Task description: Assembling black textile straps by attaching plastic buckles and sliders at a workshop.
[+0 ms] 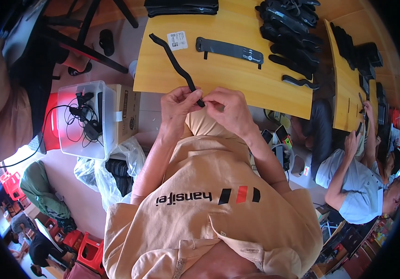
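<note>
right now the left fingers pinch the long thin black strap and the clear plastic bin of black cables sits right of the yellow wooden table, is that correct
Not quite: the head view shows the clear plastic bin of black cables left of the yellow wooden table. The left fingers do pinch the long thin black strap.

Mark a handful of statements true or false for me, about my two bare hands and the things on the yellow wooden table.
1. The bare left hand pinches a narrow, flexible black strap. True.
2. A flat, dark-grey strip lies on the yellow wooden table. True.
3. The strap runs underneath the strip. False: they are apart, with the strap to the left.
4. The bare right hand is close to the strap's lower end. True.
5. The left hand rests on the strip. False: neither hand touches the strip.
</note>
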`<state>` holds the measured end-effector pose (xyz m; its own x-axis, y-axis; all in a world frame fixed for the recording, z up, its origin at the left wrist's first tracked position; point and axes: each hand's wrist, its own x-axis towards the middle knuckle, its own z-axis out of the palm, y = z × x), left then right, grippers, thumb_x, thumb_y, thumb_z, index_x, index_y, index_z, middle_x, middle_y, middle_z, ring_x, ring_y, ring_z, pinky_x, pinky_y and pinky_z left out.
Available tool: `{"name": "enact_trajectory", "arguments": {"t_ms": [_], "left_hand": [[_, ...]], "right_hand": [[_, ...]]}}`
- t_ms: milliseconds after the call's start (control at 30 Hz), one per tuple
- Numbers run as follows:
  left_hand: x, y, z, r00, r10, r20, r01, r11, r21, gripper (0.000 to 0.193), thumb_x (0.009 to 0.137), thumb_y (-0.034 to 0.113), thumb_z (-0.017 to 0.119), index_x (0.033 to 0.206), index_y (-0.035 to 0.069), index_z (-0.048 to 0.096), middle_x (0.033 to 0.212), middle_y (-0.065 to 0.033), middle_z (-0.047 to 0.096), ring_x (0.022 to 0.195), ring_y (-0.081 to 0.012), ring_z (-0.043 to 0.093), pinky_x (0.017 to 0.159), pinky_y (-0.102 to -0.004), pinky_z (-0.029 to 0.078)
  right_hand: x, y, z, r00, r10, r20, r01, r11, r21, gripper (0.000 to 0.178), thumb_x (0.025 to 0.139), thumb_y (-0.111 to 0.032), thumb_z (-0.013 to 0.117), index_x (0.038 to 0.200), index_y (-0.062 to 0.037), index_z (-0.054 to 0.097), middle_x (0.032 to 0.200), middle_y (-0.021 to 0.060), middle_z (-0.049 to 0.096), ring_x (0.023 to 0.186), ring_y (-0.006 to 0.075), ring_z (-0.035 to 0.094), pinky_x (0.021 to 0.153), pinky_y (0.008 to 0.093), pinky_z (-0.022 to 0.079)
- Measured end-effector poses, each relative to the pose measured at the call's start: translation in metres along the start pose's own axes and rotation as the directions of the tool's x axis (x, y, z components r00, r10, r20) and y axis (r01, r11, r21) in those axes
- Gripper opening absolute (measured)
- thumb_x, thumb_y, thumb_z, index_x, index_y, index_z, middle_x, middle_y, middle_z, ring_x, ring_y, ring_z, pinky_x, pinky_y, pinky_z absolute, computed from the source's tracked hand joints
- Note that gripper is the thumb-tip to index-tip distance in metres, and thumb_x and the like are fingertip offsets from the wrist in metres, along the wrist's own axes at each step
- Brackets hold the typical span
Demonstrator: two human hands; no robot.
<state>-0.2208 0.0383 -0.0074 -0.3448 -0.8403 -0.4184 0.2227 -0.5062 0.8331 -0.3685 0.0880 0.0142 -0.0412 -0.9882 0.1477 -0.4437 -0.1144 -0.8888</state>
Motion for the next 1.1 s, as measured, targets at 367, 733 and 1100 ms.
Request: {"name": "enact_trajectory", "arguments": {"t_ms": [367,733,1100], "left_hand": [[0.004,-0.004,-0.006,0.999,-0.038,0.002,0.038,0.999,0.010,0.022,0.084,0.011,0.065,0.102,-0.001,0.062,0.083,-0.0055,0.065,0.067,-0.0099,0.063,0.062,-0.0216,0.055],[0.002,-0.001,-0.005,1.000,-0.016,-0.001,0.016,0.999,-0.046,0.019,0.084,0.009,0.065,0.099,0.001,0.057,0.080,-0.0047,0.064,0.067,-0.0100,0.063,0.059,-0.0217,0.055],[0.004,-0.004,-0.010,0.998,-0.051,0.029,0.054,0.996,-0.078,0.019,0.082,0.013,0.068,0.088,-0.002,0.059,0.074,-0.0060,0.063,0.062,-0.0101,0.062,0.056,-0.0216,0.054]], "right_hand": [[0.001,-0.003,-0.001,0.987,0.156,0.034,-0.159,0.976,0.149,0.009,0.076,0.003,0.061,0.084,0.0039,0.064,0.075,0.0087,0.063,0.066,0.0132,0.063,0.061,0.0224,0.051],[0.000,-0.002,0.002,0.998,0.048,0.032,-0.049,0.999,0.012,0.009,0.076,0.002,0.062,0.085,0.0030,0.065,0.077,0.0101,0.063,0.065,0.0173,0.064,0.059,0.0243,0.052],[0.006,-0.002,0.002,0.997,0.038,0.066,-0.036,0.999,-0.025,0.007,0.076,0.002,0.059,0.083,0.0031,0.062,0.075,0.0092,0.061,0.062,0.0154,0.062,0.056,0.0243,0.049]]}}
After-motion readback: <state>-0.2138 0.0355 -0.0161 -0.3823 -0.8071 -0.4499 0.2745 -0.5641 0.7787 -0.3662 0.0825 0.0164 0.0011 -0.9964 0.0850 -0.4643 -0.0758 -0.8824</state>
